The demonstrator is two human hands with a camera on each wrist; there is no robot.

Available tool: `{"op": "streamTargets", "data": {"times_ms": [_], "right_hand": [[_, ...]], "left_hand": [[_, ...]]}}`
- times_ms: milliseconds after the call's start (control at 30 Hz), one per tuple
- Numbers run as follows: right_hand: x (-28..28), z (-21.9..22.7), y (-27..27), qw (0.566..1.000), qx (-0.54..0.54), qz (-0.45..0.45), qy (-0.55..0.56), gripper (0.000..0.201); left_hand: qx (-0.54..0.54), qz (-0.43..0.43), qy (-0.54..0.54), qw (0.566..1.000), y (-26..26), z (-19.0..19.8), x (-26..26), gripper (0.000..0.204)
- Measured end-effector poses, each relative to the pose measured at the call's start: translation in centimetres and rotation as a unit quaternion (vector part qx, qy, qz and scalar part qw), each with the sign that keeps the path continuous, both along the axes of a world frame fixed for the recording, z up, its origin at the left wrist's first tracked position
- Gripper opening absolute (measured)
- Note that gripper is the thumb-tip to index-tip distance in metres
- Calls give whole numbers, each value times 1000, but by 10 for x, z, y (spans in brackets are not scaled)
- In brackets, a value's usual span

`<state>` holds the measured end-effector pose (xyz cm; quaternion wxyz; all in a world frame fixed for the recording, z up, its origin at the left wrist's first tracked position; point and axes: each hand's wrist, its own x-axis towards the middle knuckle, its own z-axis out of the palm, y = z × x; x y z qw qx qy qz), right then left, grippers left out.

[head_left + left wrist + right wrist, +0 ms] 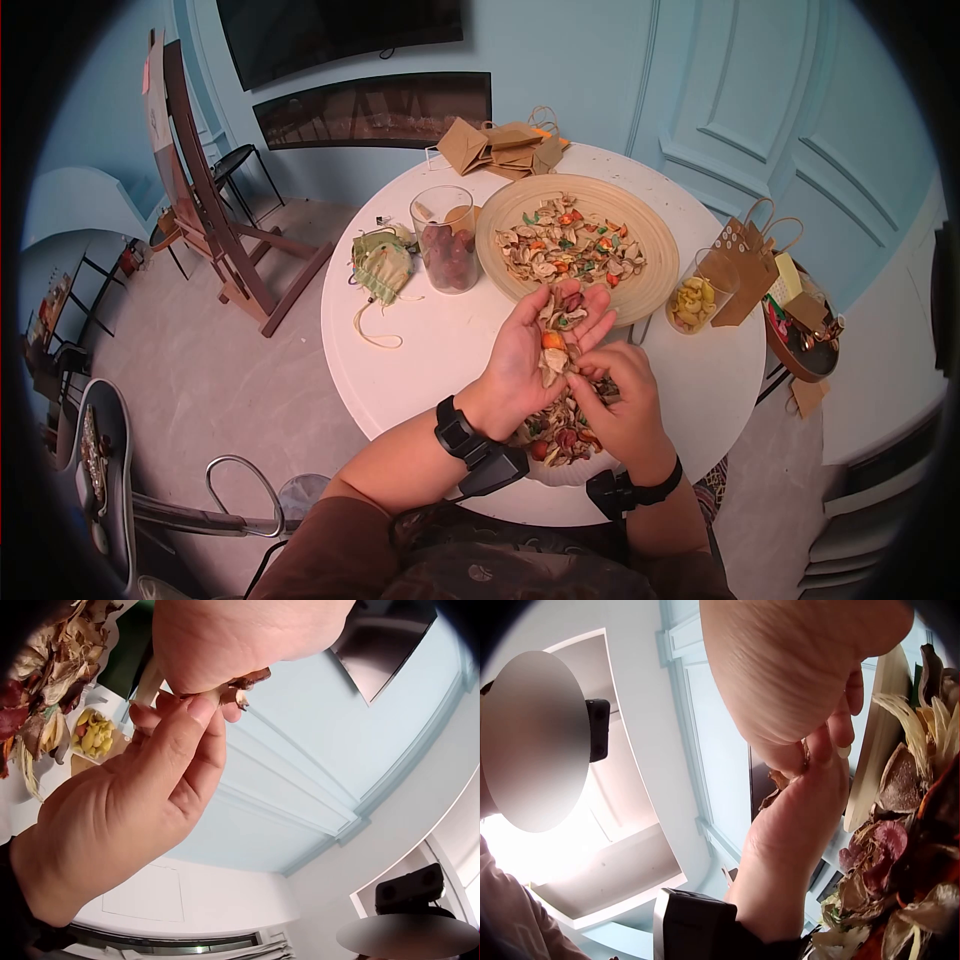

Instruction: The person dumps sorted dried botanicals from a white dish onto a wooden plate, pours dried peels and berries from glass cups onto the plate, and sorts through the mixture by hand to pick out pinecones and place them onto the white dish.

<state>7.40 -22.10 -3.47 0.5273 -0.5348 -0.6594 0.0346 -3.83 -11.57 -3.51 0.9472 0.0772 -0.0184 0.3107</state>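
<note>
Head view: dried pieces lie in an upturned palm

The left hand [523, 348] faces upward over the table [430, 350], fingers loosely spread, bearing several dried pieces [553, 343] — one orange, others pale or brown. The right hand [634, 392] comes in beside it, thumb and forefinger pinching at those pieces. More of the mix [565, 440] fills a pale container [572, 474] just below the hands. Beyond them sits a round plate [655, 235] with a similar scatter — flanked by a clear cup [441, 203] of dark red fruit [450, 262] and another holding yellow pieces [692, 302].
</note>
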Motion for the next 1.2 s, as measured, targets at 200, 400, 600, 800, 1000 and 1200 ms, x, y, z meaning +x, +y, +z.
{"op": "streamTargets", "data": {"times_ms": [200,400,600,800,1000,1200], "right_hand": [[3,4,-2,999,36,25,-29,16],[6,1,-2,998,43,34,-26,17],[3,-3,-2,999,30,0,27,17],[-1,5,-1,1000,-23,-16,15,25],[-2,3,-1,1000,-26,-12,9,21],[4,6,-4,999,20,28,-30,18]], "left_hand": [[0,20,0,1000,2,-1,1,32],[-13,26,-1,1000,1,-1,2,32],[-11,27,4,1000,1,0,2,33],[12,-7,9,1000,2,-5,-1,33],[-2,-7,2,1000,0,-3,0,32],[-14,19,-5,1000,1,-3,4,32]]}}
